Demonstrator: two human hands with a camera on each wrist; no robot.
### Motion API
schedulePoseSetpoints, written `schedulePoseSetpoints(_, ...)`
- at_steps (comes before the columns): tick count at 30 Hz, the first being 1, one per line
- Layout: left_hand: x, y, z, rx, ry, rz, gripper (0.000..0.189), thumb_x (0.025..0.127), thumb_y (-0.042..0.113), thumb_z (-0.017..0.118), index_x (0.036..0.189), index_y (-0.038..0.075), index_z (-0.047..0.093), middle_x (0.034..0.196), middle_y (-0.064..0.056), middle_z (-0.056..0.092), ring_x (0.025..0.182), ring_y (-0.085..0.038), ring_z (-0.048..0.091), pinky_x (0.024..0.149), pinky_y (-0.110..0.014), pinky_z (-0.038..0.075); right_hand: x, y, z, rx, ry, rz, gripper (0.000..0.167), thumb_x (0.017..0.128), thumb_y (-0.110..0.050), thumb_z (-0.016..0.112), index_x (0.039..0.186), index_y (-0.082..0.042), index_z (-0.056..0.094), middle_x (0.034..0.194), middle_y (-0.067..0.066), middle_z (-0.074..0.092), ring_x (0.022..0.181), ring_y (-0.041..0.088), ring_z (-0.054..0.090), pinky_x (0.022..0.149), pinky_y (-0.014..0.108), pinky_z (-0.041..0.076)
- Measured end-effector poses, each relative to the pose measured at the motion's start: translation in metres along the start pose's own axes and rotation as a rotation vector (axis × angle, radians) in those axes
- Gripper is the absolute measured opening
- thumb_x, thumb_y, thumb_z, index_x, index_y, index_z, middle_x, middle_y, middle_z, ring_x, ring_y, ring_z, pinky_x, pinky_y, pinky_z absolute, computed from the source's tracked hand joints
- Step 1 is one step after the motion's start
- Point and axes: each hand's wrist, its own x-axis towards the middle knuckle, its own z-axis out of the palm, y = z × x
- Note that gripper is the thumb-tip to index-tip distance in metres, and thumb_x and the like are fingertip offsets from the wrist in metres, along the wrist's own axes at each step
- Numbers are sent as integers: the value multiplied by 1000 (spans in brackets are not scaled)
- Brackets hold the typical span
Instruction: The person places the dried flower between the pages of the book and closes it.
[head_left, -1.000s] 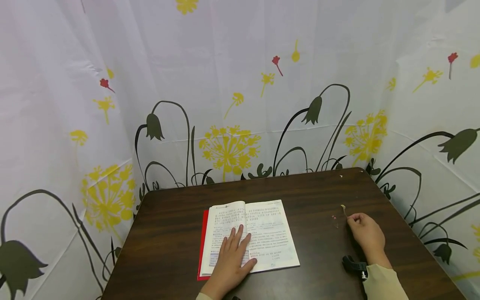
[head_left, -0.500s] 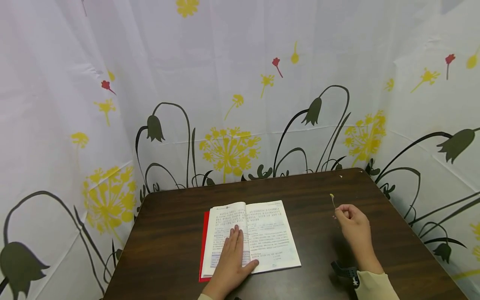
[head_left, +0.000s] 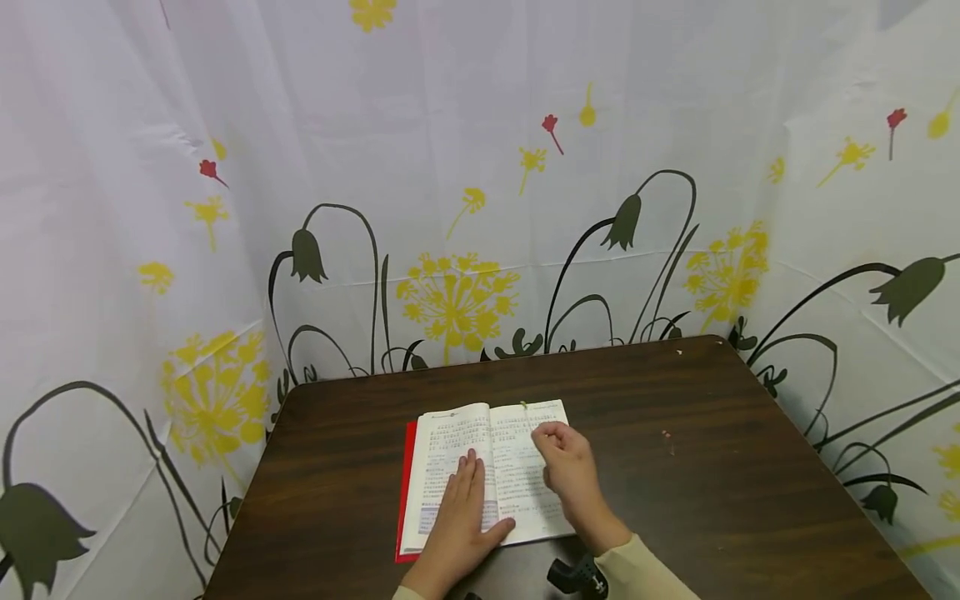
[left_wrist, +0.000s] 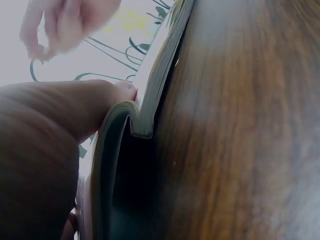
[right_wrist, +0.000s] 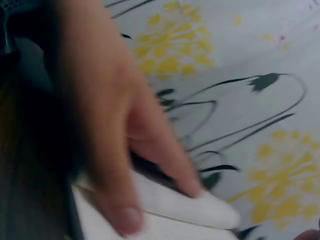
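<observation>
An open book (head_left: pixel 457 433) with a red cover edge lies on the dark wooden table. My left hand (head_left: pixel 463 525) rests on its left page with fingers straight, the thumb reaching across to the right page. In the left wrist view that thumb (left_wrist: pixel 112 95) presses near the book's fold. Over the right page, my right hand (head_left: pixel 570 467) pinches a small dried flower; only its yellow-green head (head_left: pixel 524 405) shows plainly, beyond the fingertips. The right wrist view is blurred, with the thumb and fingers (right_wrist: pixel 125 215) over the white pages, and the flower cannot be made out there.
The wooden table (head_left: pixel 720 500) extends to both sides of the book. Tiny pinkish bits (head_left: pixel 667 434) lie on it at the right, and a pale speck (head_left: pixel 679 352) near the far right corner. A flower-printed curtain (head_left: pixel 480 167) hangs behind the table.
My right hand has carried the dried flower from the right side of the table leftward to above the right page. My left hand stays on the book, its fingers now closer together.
</observation>
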Motion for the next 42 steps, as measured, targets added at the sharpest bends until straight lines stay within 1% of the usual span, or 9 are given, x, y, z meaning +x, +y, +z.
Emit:
schedulePoseSetpoints(3,0,0,0,-6,7,12,109,94,53,79,168,-8,28,181,-24,19,170,-42,18,134,-66,20,6,22,17,-108,-70,52,24,104,-20,68,107,4,70,59,-11,44,41,4,34,39,19,29)
schedulePoseSetpoints(6,-1,1,0,-7,4,12,109,94,52,80,169,-7,27,182,-24,18,170,-42,18,134,-67,21,12,39,21,-198,-76,87,21,101,-19,67,101,2,72,55,-11,43,39,4,34,38,20,31)
schedulePoseSetpoints(9,-1,1,0,0,-6,5,110,94,53,79,169,-6,26,182,-22,16,170,-40,17,134,-66,20,16,47,19,-181,-67,97,21,99,-19,67,98,2,71,55,-8,44,37,5,35,36,22,31)
schedulePoseSetpoints(16,0,0,-2,-1,-10,-3,110,95,56,77,171,-3,24,184,-19,14,171,-38,15,135,-66,18,24,46,13,-189,-159,161,27,104,-27,71,106,-1,69,60,-8,47,40,5,35,38,21,32)
schedulePoseSetpoints(23,3,0,-3,-5,-44,-35,109,94,55,78,171,-1,25,184,-17,13,172,-35,14,136,-63,16,26,43,-2,-49,-272,217,30,109,-19,61,124,6,64,66,-5,45,47,5,32,42,21,32)
schedulePoseSetpoints(30,-1,0,-4,-1,-32,-28,109,94,54,79,170,-3,27,183,-20,17,171,-38,17,135,-64,18,21,40,-12,-140,-471,265,36,111,-25,61,132,3,68,70,-2,53,45,5,36,42,20,41)
schedulePoseSetpoints(35,-1,0,-6,-3,-21,-18,109,93,52,81,169,-5,29,182,-21,20,170,-40,20,135,-64,20,19,42,-17,-142,-527,224,35,111,-26,62,132,1,69,73,-1,54,46,6,40,44,21,45)
schedulePoseSetpoints(39,0,1,-4,-16,-27,-23,110,92,53,81,169,-5,28,182,-22,21,170,-40,21,135,-64,20,10,43,-28,-166,-479,132,29,108,-16,65,128,4,68,76,1,56,48,10,50,48,24,49)
schedulePoseSetpoints(42,-1,1,-4,-18,-26,-19,111,91,53,81,169,-5,28,181,-22,21,170,-40,20,135,-65,20,2,42,-39,-203,-442,26,25,104,-10,71,123,5,69,81,3,59,61,12,60,58,23,55)
